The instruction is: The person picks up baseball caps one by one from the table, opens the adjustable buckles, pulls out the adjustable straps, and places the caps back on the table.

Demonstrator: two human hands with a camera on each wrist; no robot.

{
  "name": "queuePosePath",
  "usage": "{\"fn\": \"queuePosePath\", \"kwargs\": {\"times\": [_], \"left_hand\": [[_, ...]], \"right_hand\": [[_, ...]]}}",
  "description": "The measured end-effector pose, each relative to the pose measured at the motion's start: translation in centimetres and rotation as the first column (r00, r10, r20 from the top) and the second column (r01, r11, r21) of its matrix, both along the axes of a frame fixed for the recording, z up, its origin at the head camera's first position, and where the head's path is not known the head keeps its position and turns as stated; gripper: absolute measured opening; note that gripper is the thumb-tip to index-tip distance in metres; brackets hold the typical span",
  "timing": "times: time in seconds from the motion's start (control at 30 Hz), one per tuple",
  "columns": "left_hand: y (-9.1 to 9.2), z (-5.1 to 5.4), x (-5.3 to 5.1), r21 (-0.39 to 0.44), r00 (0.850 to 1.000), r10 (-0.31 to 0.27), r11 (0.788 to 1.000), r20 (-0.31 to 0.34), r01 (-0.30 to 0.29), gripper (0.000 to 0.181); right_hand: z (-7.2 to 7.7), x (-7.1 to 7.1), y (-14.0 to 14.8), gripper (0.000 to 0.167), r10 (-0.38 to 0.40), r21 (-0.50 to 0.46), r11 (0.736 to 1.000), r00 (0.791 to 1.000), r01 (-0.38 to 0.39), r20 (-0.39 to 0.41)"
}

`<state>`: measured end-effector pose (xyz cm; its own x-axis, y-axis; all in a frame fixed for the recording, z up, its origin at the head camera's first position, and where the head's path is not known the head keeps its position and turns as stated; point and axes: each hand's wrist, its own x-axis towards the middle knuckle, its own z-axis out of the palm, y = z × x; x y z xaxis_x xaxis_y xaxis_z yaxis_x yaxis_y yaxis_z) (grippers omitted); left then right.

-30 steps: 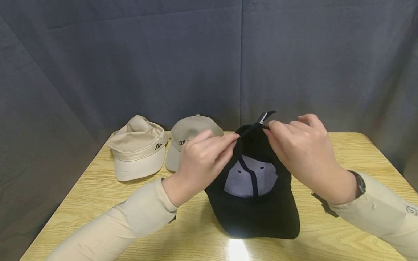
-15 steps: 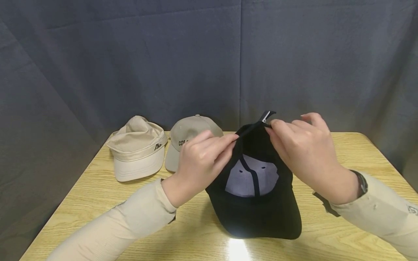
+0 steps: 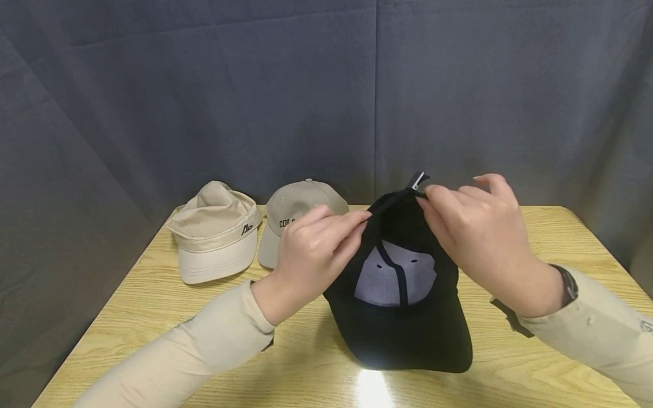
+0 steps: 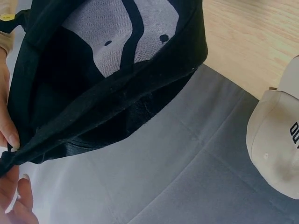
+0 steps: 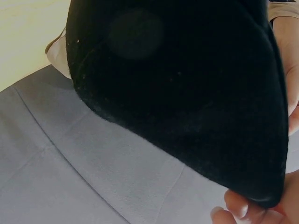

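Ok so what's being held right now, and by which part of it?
The black cap: the left hand and right hand both pinch it at the back, around the strap, opposite the brim.

Desk [image 3: 551, 249], head view: white glare reflected at near side. Black cap [image 5: 177, 102], right wrist view: detail lost in darkness.

The wood-grain surface [image 3: 143, 309] extends below the left fingers [image 3: 352, 222]. A cream cap [image 3: 216, 226] with a dark emblem rests well to their left, brim facing near. A lettered beige cap [image 3: 301, 198] sits behind them, partly hidden. A grey curtain [image 3: 326, 102] hangs beyond.
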<state>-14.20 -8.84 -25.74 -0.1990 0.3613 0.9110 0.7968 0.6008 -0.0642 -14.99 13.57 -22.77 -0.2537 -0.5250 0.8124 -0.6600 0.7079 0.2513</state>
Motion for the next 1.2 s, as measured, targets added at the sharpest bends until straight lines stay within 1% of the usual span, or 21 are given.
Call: {"fn": "queuePosePath", "kwargs": {"times": [0.23,0.4,0.63,0.87,1.03,1.2], "left_hand": [[0.0,-0.1,-0.1,0.008,1.0,-0.003,1.0,0.016,0.003,0.013],[-0.1,-0.3,-0.2,0.031,1.0,-0.005,1.0,0.028,0.004,0.012],[-0.1,-0.4,-0.1,0.044,0.999,-0.003,0.999,0.04,0.001,0.011],[-0.3,-0.7,-0.1,0.052,0.999,-0.009,0.999,0.049,0.007,0.011],[-0.5,-0.9,-0.1,0.031,0.999,-0.021,0.999,0.033,0.02,0.01],[-0.5,-1.2,-0.2,-0.007,1.0,-0.031,0.999,0.004,0.031,0.014]], "right_hand": [[0.0,-0.1,0.2,0.014,0.006,-0.024,1.0,1.0,-0.007,-0.008],[-0.1,-0.3,0.4,0.016,0.02,-0.06,0.998,1.0,-0.02,0.004],[-0.1,-0.3,0.4,0.017,0.023,-0.074,0.997,1.0,-0.022,0.015],[0.0,-0.3,0.8,0.006,0.005,-0.081,0.997,1.0,-0.002,0.026],[0.0,-0.2,0.9,0.007,0.018,-0.102,0.995,0.998,-0.013,0.054],[0.1,-0.1,0.8,0.004,0.039,-0.122,0.992,0.998,-0.033,0.048]]}}
